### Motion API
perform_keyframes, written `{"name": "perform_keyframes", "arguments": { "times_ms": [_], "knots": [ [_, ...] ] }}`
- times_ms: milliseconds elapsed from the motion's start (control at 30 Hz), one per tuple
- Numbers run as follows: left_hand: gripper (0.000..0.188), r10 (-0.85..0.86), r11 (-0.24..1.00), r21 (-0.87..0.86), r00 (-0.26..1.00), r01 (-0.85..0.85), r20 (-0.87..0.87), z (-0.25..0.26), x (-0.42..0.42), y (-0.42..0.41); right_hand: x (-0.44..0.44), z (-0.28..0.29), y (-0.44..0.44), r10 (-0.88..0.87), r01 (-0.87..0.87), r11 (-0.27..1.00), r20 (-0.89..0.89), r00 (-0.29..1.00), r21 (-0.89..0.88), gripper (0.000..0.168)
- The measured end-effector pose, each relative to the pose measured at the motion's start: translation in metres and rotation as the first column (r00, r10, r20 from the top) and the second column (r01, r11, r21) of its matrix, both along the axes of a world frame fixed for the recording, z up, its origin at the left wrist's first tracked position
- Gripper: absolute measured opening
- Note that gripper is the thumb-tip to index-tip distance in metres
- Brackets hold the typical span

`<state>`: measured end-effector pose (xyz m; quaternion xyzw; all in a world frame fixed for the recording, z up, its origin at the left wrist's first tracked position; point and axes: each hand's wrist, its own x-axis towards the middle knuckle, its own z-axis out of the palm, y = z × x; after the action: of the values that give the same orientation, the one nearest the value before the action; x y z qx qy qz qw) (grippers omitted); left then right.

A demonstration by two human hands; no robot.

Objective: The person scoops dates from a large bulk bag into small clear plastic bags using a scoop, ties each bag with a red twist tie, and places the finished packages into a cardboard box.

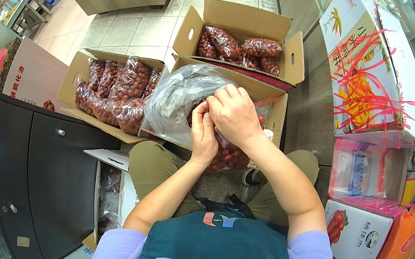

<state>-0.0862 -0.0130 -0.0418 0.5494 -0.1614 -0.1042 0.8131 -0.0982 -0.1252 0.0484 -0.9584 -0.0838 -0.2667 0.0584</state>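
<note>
My left hand [205,139] and my right hand [233,111] meet above an open cardboard box, their fingertips pinched together. Beneath them hangs a clear plastic bag of red dates [229,158], and both hands grip its gathered top. My fingers hide the neck of that bag. To the left, a large crumpled clear plastic bag [175,99] spreads over the cardboard box [250,83], with more dates partly visible inside. A thin red tie strip [267,102] lies near the box's right side, beyond my right hand.
Filled bags of dates stand in a cardboard box [71,84] at left and another box [247,16] ahead. Red tie strips [363,85] drape over a printed carton [355,31] at right. A dark cabinet [62,163] stands at lower left, beside an open white box [128,194].
</note>
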Motion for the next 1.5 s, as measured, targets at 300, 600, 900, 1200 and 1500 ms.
{"name": "perform_keyframes", "arguments": {
  "times_ms": [300,600,900,1200,1500],
  "knots": [
    [0.038,-0.23,0.971,-0.089,0.971,0.224,-0.06,0.022,-0.002,0.009,0.004,0.032,-0.046,-0.235,0.201,0.964,0.207,0.95,0.176,0.004],
    [0.037,-0.035,0.995,0.098,0.997,0.028,0.071,0.018,-0.005,-0.002,-0.012,0.03,-0.013,-0.009,0.005,0.994,0.03,1.0,0.112,0.015],
    [0.035,-0.064,0.981,0.188,0.989,0.038,0.133,0.007,0.001,0.005,-0.002,0.015,-0.013,-0.05,0.034,0.991,0.121,0.991,0.132,0.009],
    [0.035,-0.179,0.981,-0.105,0.974,0.165,-0.14,0.005,0.01,0.006,-0.095,0.038,-0.197,-0.589,-0.547,-0.324,0.288,0.755,0.772,0.016],
    [0.037,-0.246,0.963,-0.183,0.923,0.199,-0.294,0.008,0.024,0.009,-0.071,-0.056,-0.057,0.11,0.16,-0.008,-0.158,0.981,0.987,0.065]
  ]
}}
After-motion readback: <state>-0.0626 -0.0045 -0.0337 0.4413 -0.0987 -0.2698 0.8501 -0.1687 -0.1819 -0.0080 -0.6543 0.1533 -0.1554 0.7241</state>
